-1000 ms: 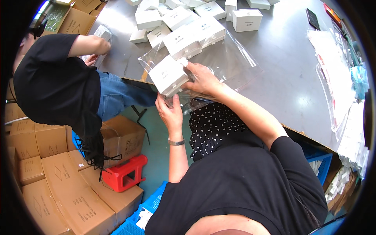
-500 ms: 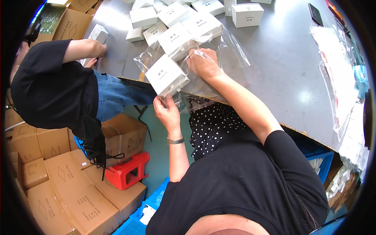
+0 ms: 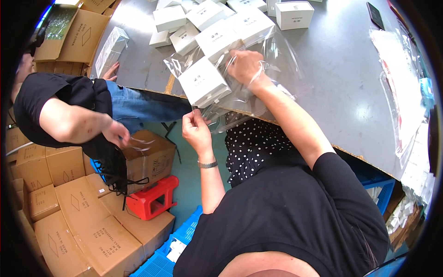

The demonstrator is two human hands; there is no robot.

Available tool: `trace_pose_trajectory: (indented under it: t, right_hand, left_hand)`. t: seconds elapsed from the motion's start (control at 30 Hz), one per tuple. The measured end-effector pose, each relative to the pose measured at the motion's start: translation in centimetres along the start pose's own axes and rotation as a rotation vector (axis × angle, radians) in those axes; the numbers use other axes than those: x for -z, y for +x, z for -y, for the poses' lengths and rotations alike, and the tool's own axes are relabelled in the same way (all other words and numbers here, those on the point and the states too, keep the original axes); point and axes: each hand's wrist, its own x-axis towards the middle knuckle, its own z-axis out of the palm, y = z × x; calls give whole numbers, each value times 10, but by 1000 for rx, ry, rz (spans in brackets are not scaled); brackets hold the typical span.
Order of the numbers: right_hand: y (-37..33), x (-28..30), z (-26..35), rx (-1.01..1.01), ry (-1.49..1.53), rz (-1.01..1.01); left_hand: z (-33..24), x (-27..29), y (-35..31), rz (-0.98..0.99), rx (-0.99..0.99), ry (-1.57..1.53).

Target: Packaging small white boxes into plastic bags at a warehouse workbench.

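My left hand [image 3: 197, 131] is closed, its thumb and fingers pinching the near edge of a clear plastic bag [image 3: 284, 62] just below the table edge. Above it a white box [image 3: 203, 81] lies tilted at the table's edge, with film around it. My right hand [image 3: 247, 67] has its fingers curled in the film, right of a second white box [image 3: 218, 40]; its fingertips are partly hidden. Film also passes over my right wrist. A third white box [image 3: 249, 23] lies behind. I cannot tell which boxes are inside the bag.
More white boxes [image 3: 170, 18] are heaped at the table's [image 3: 332, 83] far side. A phone [image 3: 374, 16] and plastic sheets [image 3: 399, 87] lie right. At left, a co-worker [image 3: 60, 111] stands beside a film-wrapped box [image 3: 111, 51]. Cartons [image 3: 78, 198] and a red stool [image 3: 152, 198] are below.
The front boxes and bag have shifted slightly right. My right hand has moved a little right and up, its fingers more curled. The co-worker's one arm has swung down from the table.
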Motion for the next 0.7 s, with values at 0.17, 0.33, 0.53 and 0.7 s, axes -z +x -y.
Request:
trace_pose_trajectory:
  t: [0.17,0.33,0.53,0.7]
  right_hand:
    - [2,13,-11,90,-56,-39]
    - [3,11,-12,44,-28,-30]
    - [0,-8,-40,151,67,-194]
    - [12,25,-28,152,-6,-60]
  left_hand:
    - [-8,-7,-2,9,-12,-12]
    - [-18,-4,-3,30,-129,108]
    - [-28,-28,12,90,-356,59]
    - [-32,-20,12,203,-277,13]
